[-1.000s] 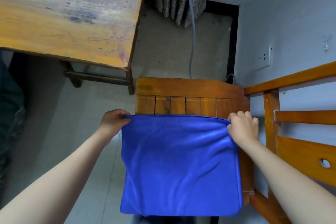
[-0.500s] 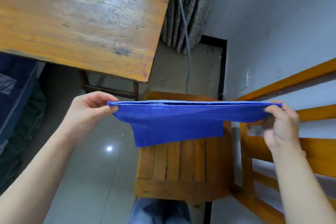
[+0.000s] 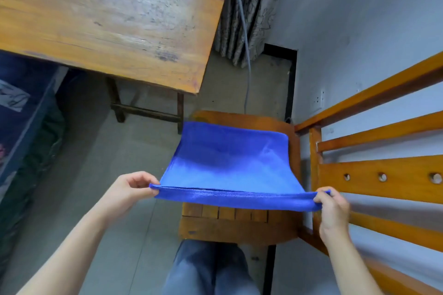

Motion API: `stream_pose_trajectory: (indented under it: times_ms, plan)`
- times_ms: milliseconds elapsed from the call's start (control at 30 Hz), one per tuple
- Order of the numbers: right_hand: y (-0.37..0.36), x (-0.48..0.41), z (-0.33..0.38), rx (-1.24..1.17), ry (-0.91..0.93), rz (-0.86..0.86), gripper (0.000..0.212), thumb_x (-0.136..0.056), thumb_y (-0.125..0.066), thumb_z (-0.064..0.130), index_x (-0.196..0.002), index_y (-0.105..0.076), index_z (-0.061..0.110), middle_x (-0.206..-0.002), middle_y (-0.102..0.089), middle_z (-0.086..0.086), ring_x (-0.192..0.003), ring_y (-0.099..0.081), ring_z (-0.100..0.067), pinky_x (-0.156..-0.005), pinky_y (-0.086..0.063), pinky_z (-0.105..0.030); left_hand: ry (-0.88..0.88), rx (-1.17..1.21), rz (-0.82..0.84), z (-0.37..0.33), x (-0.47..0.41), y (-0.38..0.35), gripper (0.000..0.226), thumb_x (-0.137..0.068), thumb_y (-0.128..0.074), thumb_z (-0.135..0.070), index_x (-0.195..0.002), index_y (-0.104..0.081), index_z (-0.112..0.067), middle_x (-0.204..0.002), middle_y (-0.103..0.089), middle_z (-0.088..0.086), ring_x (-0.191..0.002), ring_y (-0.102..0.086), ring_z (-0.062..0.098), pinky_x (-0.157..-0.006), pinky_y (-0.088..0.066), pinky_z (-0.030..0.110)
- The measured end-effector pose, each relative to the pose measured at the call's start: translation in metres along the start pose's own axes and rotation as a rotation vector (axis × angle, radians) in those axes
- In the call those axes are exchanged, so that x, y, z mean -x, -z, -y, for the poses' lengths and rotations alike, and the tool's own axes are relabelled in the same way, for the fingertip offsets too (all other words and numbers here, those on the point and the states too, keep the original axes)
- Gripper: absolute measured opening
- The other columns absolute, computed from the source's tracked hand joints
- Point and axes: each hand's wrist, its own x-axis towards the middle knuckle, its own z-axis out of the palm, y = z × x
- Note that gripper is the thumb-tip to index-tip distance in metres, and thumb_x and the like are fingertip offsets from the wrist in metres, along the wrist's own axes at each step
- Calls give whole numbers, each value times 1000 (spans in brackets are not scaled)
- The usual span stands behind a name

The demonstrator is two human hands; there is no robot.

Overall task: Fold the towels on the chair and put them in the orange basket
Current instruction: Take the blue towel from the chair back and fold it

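Nearest to us, our legs in jeans (image 3: 208, 268) stand just in front of the wooden chair (image 3: 239, 230). Above the chair's front edge our left hand (image 3: 129, 189) pinches the near left corner of the blue towel (image 3: 230, 163) between thumb and curled fingers, and our right hand (image 3: 332, 206) pinches the near right corner in the same way, fingers bent round the cloth. Between the two hands the near edge is pulled taut and shows two layers lying together, so the towel is doubled. From that edge the towel slopes away and down over the chair seat, and its far edge rests near the back of the seat. The front slats of the chair show bare under the lifted edge. Just to the right of the chair stands an orange wooden frame (image 3: 383, 177) of rails, one board bearing round holes. To the left of the chair and beyond it stands a worn wooden table (image 3: 107, 19) on the grey floor (image 3: 119, 163). Behind the chair a grey cable (image 3: 247, 55) hangs down past a patterned curtain (image 3: 259, 7), and a socket (image 3: 320, 100) sits on the wall to the chair's far right.
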Motion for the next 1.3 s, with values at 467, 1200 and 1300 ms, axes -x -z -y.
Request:
stream_pose_trajectory:
  times_ms: [467,1200,1300]
  plan:
    - [-11,-14,-70,334,-284,57,14,-84,-54,0,-75,-57,9,-75,-57,-10,-72,-52,-21,-66,-44,-31,244,66,-180,90,-20,-11,19,-76,-65,10,-71,-67,-8,-66,-66,3,-73,-54,23,-72,-41,32]
    - [-79,-105,-52,514,-166,-62,43,-91,-56,13,-132,-46,7,-131,-51,-15,-114,-53,-29,-90,-46,-37,106,-267,-419,37,-161,-52,44,-88,-59,-10,-130,-48,-12,-129,-53,12,-114,-51,27,-89,-44,34]
    - [-83,-87,-68,738,79,35,38,-91,-55,13,-128,-50,9,-128,-49,-11,-119,-47,-27,-95,-41,-34,-44,-699,-372,55,-150,-67,51,-87,-58,-13,-136,-43,-11,-140,-42,15,-128,-38,32,-102,-36,41]
